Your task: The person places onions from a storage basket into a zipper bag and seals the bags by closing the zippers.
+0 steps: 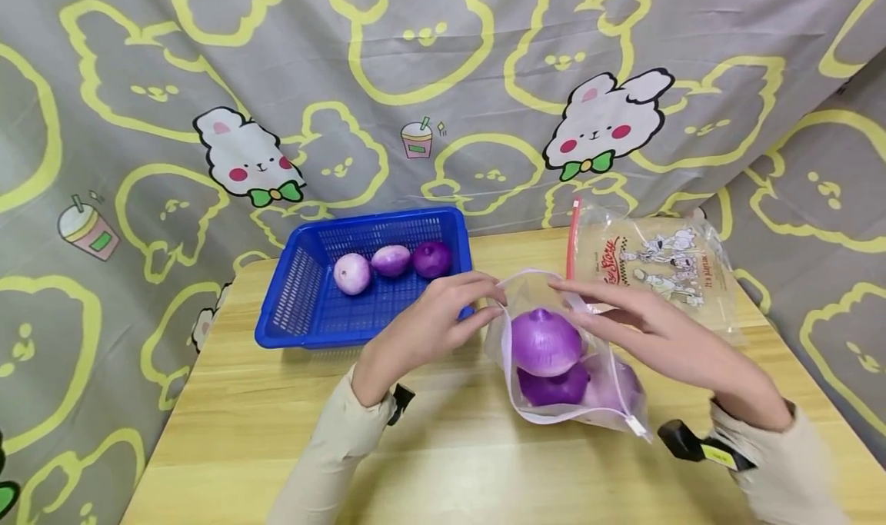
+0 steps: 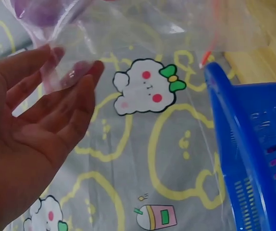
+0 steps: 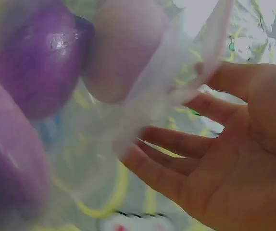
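A clear zip bag point(image 1: 616, 367) stands with its mouth spread, holding a large purple onion point(image 1: 547, 343), a darker onion point(image 1: 556, 385) below it and a pale onion point(image 1: 609, 387) to the right. My left hand point(image 1: 439, 316) pinches the left side of the bag's rim between thumb and fingers. On the opposite side, my right hand point(image 1: 651, 325) holds the rim with its fingertips. The right wrist view shows the onions point(image 3: 37, 62) through the plastic, with my right hand point(image 3: 224, 134) at its edge. In the left wrist view my left hand point(image 2: 46, 106) has the plastic edge at its fingertips.
A blue basket point(image 1: 367, 325) stands left of the bag, holding a pale onion point(image 1: 352, 274), a light purple onion point(image 1: 391, 260) and a dark onion point(image 1: 432, 259). A printed bag with a red zip point(image 1: 664, 271) lies behind on the wooden table point(image 1: 443, 471). A patterned curtain point(image 1: 443, 71) hangs behind.
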A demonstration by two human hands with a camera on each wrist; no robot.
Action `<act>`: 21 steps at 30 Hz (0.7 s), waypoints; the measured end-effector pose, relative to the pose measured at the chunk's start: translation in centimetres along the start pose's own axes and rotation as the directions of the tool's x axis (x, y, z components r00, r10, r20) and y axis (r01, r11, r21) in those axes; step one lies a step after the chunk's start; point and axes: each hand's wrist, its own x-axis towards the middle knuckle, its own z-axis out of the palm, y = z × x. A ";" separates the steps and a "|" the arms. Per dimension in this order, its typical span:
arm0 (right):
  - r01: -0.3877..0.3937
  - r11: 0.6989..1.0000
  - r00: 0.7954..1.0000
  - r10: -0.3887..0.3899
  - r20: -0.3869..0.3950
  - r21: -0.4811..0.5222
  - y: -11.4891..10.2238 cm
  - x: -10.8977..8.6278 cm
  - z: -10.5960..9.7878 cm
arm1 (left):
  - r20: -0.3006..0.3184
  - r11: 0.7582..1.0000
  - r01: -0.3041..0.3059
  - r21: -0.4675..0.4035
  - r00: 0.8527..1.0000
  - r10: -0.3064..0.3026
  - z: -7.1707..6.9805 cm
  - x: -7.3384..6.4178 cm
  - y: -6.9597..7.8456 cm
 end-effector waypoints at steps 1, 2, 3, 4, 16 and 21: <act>0.001 0.997 1.000 -0.004 -0.031 -0.072 -0.5 -0.8 -0.2 | -0.019 1.000 -0.008 -0.005 1.000 0.008 0.1 0.0 -0.1; 0.010 0.992 0.998 -0.016 -0.052 -0.122 -1.1 -1.7 -0.4 | -0.040 1.000 -0.018 -0.011 0.999 0.018 0.1 0.0 -0.1; 0.010 0.985 0.998 -0.022 -0.066 -0.171 -1.8 -2.6 -0.5 | -0.060 0.999 -0.030 -0.016 0.998 0.029 0.2 0.0 -0.1; 0.028 0.974 0.996 -0.047 -0.079 -0.224 -2.3 -3.6 -0.6 | -0.082 0.999 -0.042 -0.023 0.996 0.039 0.2 0.0 -0.1; -0.055 0.813 0.964 -0.107 -0.242 -0.580 -1.7 -7.4 -0.5 | -0.234 0.994 -0.093 -0.051 0.969 0.078 -0.5 -1.0 1.1; 0.011 0.795 0.921 -0.244 -0.304 -0.606 -1.8 -7.2 -2.9 | -0.268 0.989 -0.093 -0.117 0.962 0.059 -1.5 -2.2 1.9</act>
